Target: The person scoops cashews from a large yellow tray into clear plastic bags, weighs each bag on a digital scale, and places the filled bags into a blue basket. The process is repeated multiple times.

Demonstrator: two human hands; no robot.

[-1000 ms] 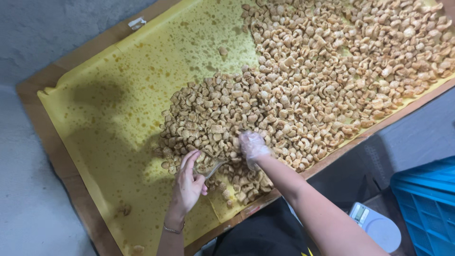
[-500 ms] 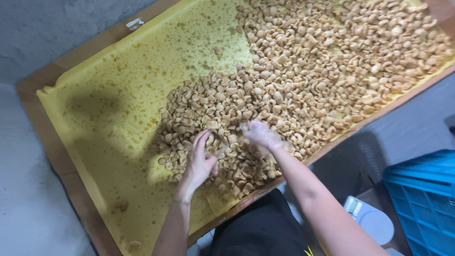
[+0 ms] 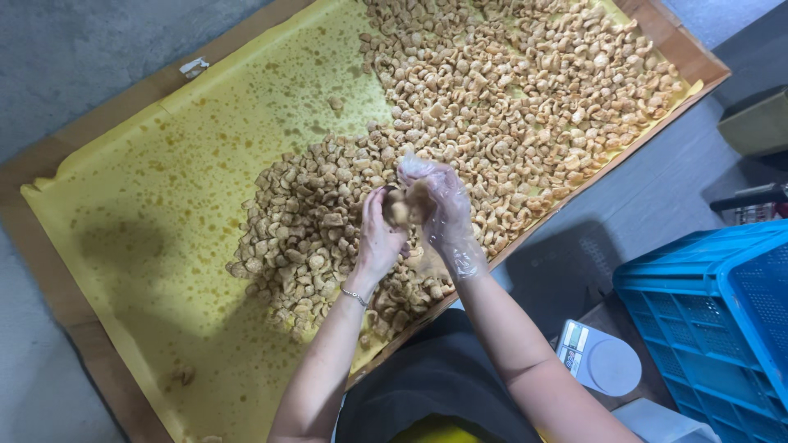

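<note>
One big wooden tray [image 3: 49, 271] fills most of the view, lined with oil-spotted yellow paper [image 3: 164, 205]; its far right corner and its near left end run out of the picture. Hundreds of small tan fried pieces [image 3: 525, 90] cover the right half of the paper, while the left half lies mostly bare and stained. Grey concrete floor [image 3: 82, 49] shows around the tray. At the lower right a blue slatted plastic crate [image 3: 714, 312] is cut off by the edge, and just left of it sits a small white kitchen scale [image 3: 599, 361], partly behind the person's forearm. Above the heap's near edge, the left hand [image 3: 377, 242], bare with a thin bracelet at the wrist, and the right hand [image 3: 439, 205], in a clear plastic glove, are cupped together around a clump of pieces [image 3: 400, 209]. Both hands grasp that clump, and the fingers hide most of it, so its size is hard to make out
</note>
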